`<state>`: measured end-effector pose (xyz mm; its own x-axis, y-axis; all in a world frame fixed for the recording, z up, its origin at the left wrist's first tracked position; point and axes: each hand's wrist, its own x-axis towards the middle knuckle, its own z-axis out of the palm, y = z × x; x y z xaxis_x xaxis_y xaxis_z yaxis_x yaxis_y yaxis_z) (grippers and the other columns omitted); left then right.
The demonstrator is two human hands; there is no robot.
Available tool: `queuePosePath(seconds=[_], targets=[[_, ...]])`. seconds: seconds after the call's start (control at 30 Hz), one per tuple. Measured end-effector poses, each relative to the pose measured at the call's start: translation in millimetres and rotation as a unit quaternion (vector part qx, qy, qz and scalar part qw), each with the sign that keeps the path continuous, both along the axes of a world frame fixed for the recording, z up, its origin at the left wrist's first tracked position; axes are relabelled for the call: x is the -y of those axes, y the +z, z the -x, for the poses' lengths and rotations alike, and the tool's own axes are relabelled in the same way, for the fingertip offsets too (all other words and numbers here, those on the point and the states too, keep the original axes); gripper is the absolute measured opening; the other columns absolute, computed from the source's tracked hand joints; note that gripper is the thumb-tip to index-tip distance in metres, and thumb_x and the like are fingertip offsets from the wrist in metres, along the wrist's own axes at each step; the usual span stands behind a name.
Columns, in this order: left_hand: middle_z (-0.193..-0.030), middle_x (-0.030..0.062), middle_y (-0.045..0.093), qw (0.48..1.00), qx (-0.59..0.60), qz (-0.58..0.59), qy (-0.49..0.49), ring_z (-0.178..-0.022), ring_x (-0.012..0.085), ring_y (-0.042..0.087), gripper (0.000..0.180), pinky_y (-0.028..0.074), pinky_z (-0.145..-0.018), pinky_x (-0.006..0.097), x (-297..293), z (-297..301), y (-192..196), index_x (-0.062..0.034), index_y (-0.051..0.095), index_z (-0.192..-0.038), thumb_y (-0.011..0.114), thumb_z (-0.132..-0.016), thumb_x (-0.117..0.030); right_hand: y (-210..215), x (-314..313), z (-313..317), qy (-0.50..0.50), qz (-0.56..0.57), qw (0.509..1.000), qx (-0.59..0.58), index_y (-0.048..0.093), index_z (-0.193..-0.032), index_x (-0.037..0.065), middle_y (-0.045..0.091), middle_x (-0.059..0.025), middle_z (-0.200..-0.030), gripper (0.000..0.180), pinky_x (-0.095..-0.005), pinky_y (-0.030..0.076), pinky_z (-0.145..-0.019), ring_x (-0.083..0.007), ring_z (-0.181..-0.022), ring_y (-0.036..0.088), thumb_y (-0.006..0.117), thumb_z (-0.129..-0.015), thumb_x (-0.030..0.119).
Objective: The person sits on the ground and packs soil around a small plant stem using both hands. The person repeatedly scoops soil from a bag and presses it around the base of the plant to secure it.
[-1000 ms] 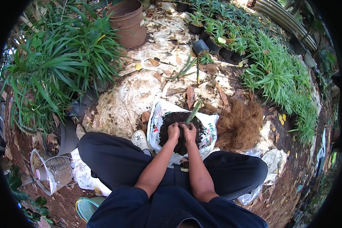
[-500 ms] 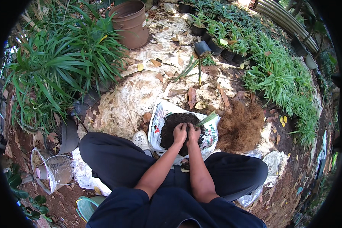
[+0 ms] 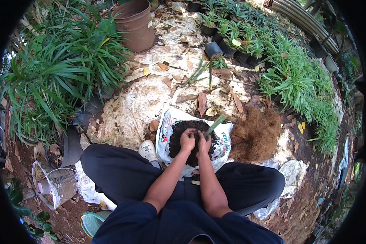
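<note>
Right now your left hand (image 3: 187, 139) and your right hand (image 3: 203, 142) sit side by side, touching, at the centre of the frame, both pressed down onto a mound of dark soil (image 3: 179, 140). Your left hand's fingers are curled in over the soil, knuckles up; whether they enclose a clump you cannot tell from this view. Your right hand is closed around the base of a green stalk (image 3: 215, 124), which slants up and to the right out of your grip, its tip reaching over the bag's edge.

That soil fills an open white plastic bag (image 3: 164, 130) with coloured printing, spread flat on the ground just above your knees. A white shoe (image 3: 148, 151) lies touching the bag's lower left edge. Just to the right of the bag sits a heap of brown coconut fibre (image 3: 254, 136).

Above the bag, pale stone ground (image 3: 130, 110) carries scattered dry leaves (image 3: 202, 103). A large brown pot (image 3: 135, 24) stands at the upper centre-left, beside a clump of long-leaved green plants (image 3: 65, 73) filling the left of the frame. Small black nursery pots (image 3: 213, 49) with seedlings line the upper right, next to more green foliage. At the lower left, a clear plastic container (image 3: 55, 187) rests on reddish earth.
</note>
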<state>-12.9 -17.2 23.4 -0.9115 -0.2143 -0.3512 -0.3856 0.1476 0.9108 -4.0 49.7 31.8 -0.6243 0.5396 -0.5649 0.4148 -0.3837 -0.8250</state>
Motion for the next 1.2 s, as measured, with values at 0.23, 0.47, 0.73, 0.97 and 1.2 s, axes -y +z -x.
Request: queuePosePath(seconds=[0.23,0.47,0.73,0.97,1.2], targets=[[-0.098,0.0113,0.071,0.997,0.014,-0.072,-0.009,-0.094,0.0226,0.068,0.021,0.05,-0.086,0.032,9.2,6.2,-7.1,-0.005,0.068,-0.105,0.055,-0.088,-0.002,-2.7,-8.6,4.1,0.042,-0.015,0.999,0.006,0.058,-0.113,0.0,0.062,-0.0087,-0.1,0.047,-0.0301,0.047,-0.078,-0.0178,-0.086,0.058,0.076,-0.075,0.021],[-0.156,0.0086,0.026,0.898,0.036,0.344,-0.271,-0.142,0.0318,0.028,0.075,0.036,-0.11,0.045,13.1,4.9,-4.6,-0.0219,0.041,-0.14,0.069,-0.074,-0.001,-13.2,-14.2,6.7,-0.058,-0.052,0.997,-0.013,0.057,-0.107,0.004,0.059,-0.0068,-0.097,0.041,-0.0315,0.047,-0.078,-0.0183,-0.086,0.057,0.075,-0.073,0.02],[-0.147,0.0095,0.038,0.874,0.006,0.326,-0.361,-0.133,0.0332,0.04,0.06,0.043,-0.104,0.043,3.1,-9.6,-17.6,-0.0159,0.051,-0.133,0.067,-0.077,-0.004,-5.2,-18.1,4.4,-0.072,-0.022,0.997,-0.029,0.057,-0.107,0.004,0.059,-0.0064,-0.096,0.041,-0.0319,0.046,-0.079,-0.0185,-0.086,0.056,0.075,-0.074,0.019],[-0.115,0.0152,0.062,0.92,-0.016,0.278,-0.276,-0.107,0.0351,0.06,0.037,0.05,-0.092,0.042,14.3,-10.6,-32.1,-0.0057,0.064,-0.113,0.068,-0.077,-0.005,-2.4,-15.7,7.5,-0.031,-0.046,0.998,-0.017,0.059,-0.101,0.005,0.06,-0.0049,-0.092,0.033,-0.0304,0.045,-0.078,-0.0165,-0.082,0.055,0.074,-0.075,0.019],[-0.104,0.0151,0.07,0.996,0.064,0.051,-0.022,-0.097,0.0251,0.066,0.021,0.05,-0.089,0.033,13.8,-3.8,-35.2,-0.0027,0.071,-0.102,0.067,-0.082,-0.006,-2.4,-15.1,6.0,0.036,-0.143,0.986,0.073,0.067,-0.097,0.002,0.065,-0.0064,-0.09,0.03,-0.0306,0.045,-0.078,-0.0162,-0.081,0.058,0.073,-0.074,0.02]])
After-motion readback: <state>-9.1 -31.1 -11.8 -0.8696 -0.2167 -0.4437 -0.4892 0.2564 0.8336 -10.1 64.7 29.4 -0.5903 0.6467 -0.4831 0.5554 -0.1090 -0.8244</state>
